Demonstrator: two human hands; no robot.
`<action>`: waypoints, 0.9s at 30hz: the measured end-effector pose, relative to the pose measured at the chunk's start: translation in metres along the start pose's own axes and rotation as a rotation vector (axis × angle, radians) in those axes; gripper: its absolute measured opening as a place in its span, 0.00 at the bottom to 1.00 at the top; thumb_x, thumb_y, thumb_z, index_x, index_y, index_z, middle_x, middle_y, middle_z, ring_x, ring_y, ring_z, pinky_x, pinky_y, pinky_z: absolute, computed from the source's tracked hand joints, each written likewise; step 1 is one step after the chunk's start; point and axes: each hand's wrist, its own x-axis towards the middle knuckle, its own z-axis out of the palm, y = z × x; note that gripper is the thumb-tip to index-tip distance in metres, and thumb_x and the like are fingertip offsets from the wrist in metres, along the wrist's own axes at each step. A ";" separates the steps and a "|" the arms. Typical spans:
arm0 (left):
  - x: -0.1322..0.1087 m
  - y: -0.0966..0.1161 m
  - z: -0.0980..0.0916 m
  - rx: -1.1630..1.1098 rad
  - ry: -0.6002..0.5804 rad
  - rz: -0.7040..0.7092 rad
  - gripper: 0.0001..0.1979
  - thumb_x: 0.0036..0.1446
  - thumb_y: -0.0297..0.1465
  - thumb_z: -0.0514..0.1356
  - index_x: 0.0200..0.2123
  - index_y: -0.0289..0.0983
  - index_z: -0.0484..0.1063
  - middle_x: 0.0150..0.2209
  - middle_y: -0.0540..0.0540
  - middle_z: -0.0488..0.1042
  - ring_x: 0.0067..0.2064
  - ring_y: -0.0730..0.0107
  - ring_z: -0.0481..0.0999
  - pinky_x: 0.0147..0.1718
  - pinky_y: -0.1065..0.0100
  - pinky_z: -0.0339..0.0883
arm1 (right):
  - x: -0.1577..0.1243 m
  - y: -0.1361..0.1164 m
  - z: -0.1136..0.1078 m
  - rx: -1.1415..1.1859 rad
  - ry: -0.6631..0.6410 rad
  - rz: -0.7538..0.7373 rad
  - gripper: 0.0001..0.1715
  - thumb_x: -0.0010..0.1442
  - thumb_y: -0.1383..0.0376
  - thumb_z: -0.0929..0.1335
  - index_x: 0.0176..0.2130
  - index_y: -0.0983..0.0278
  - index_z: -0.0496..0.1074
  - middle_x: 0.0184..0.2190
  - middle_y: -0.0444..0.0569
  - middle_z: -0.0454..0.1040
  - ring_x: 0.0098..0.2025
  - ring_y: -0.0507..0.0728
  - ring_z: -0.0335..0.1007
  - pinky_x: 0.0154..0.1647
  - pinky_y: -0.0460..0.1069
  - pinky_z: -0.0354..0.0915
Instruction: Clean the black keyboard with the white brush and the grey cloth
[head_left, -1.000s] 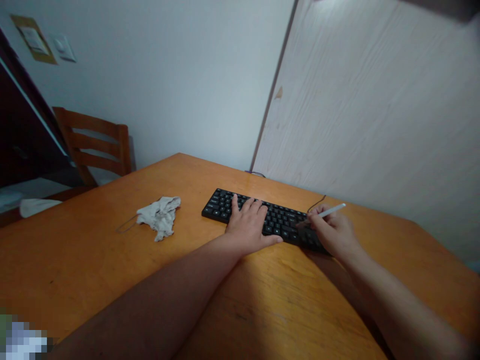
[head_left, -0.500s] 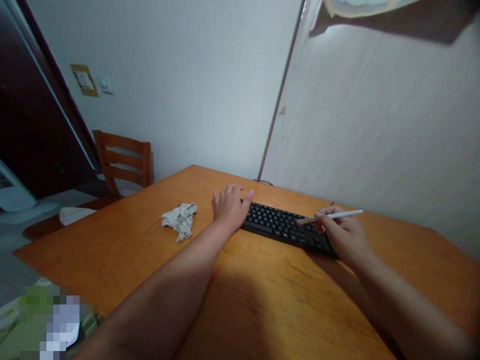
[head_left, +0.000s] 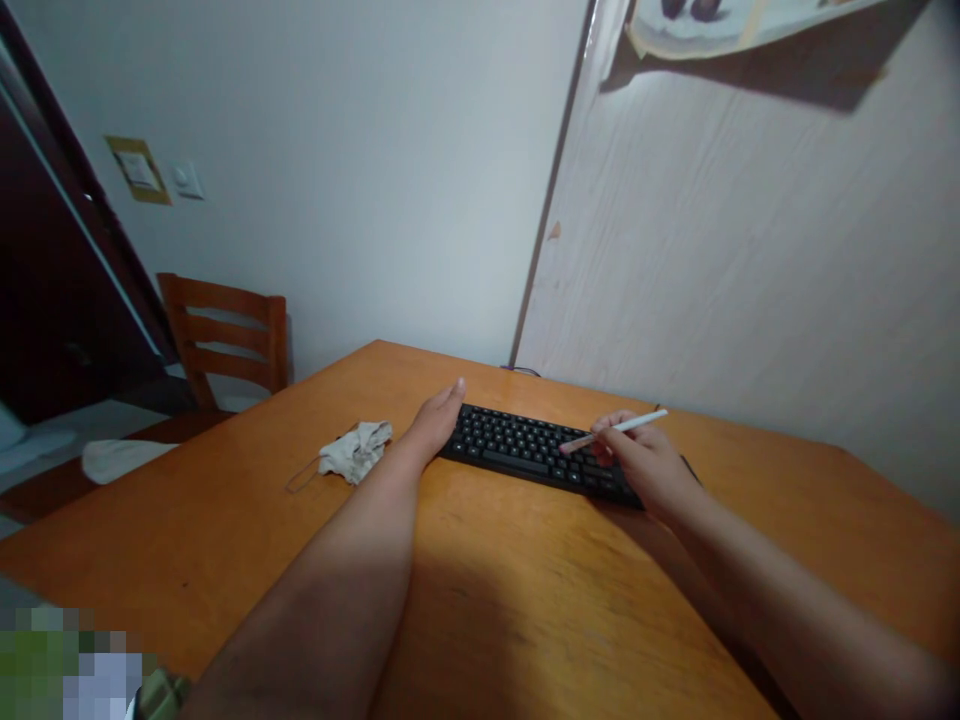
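Observation:
A black keyboard (head_left: 517,440) lies across the wooden table (head_left: 480,560). At its left end is my left hand (head_left: 436,420), closed around that edge with the thumb pointing up; the other fingers are mostly hidden. My right hand (head_left: 637,450) is over the keyboard's right part, pinching a slim brush (head_left: 636,421) with a white handle. The brush slants down to the left, and its pinkish tip is at the keys right of the middle. Left of my left forearm, a crumpled pale cloth (head_left: 355,452) with a thin loop lies on the table.
A wooden chair (head_left: 229,335) stands beyond the table's left edge, with something white on its seat. Walls rise behind the table, and a thin dark cable (head_left: 525,371) shows at its back edge. A picture (head_left: 720,30) hangs at the upper right.
My left hand's spread fingers have closed around the keyboard's end. The keyboard has shifted left, nearer the cloth. The brush has gone left with my right hand. The view has turned slightly.

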 end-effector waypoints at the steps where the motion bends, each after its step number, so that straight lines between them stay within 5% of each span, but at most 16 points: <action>1: 0.000 0.000 0.000 -0.013 -0.009 -0.004 0.35 0.65 0.56 0.46 0.51 0.35 0.78 0.57 0.39 0.78 0.60 0.52 0.74 0.60 0.58 0.63 | 0.001 0.000 0.006 0.005 0.013 0.007 0.19 0.53 0.50 0.74 0.31 0.61 0.69 0.24 0.45 0.72 0.27 0.55 0.68 0.28 0.48 0.64; 18: 0.008 -0.011 0.004 -0.160 0.007 -0.148 0.45 0.61 0.64 0.41 0.53 0.34 0.78 0.57 0.34 0.77 0.60 0.49 0.75 0.60 0.56 0.62 | 0.036 0.006 0.086 0.021 -0.071 -0.053 0.17 0.54 0.51 0.71 0.30 0.61 0.67 0.21 0.43 0.69 0.24 0.54 0.65 0.26 0.48 0.62; 27: 0.009 -0.015 0.005 -0.202 0.036 -0.159 0.45 0.61 0.64 0.41 0.52 0.33 0.78 0.57 0.33 0.77 0.60 0.50 0.75 0.59 0.57 0.63 | 0.038 0.029 0.079 -0.055 -0.063 -0.082 0.14 0.57 0.53 0.69 0.31 0.60 0.67 0.23 0.42 0.68 0.25 0.54 0.64 0.27 0.48 0.62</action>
